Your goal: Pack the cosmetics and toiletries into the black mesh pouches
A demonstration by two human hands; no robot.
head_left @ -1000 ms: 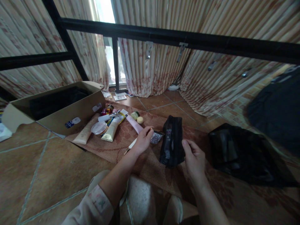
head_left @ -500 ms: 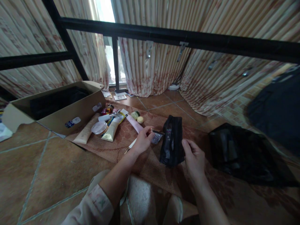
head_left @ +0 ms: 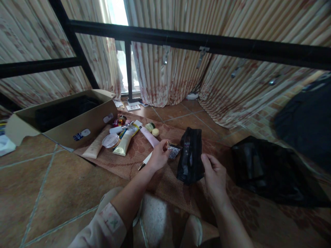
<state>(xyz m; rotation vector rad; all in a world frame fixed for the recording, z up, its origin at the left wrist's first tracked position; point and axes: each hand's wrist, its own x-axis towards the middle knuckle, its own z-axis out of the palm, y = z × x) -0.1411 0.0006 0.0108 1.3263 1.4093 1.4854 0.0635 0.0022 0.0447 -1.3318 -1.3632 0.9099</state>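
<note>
On the floor we are working over a patterned reddish-brown mat (head_left: pixel 165 181), with an opened cardboard box (head_left: pixel 74 125) standing at its left end and a large black mesh bag (head_left: pixel 271 172) lying at right. In front of us a small black mesh pouch (head_left: pixel 184 162) is resting on the mat; our right hand (head_left: pixel 215 170) is pinching its right edge, thumb and fingers nearly together. Smaller: a glittery gold-edged case (head_left: pixel 174 152), just left of the pouch, which our left hand (head_left: pixel 159 155) is gripping between bunched fingertips.

Handling, our judgement: we are doing best by keeping light tension on the pouch's edge and gripping the case by its margin only.

Pouch: long axis running nearly straight away from us. Case: gold far edge running left to right, free side pointing at the pouch; fingers are covering the rest, so its long axis is staying uncertain.
</note>
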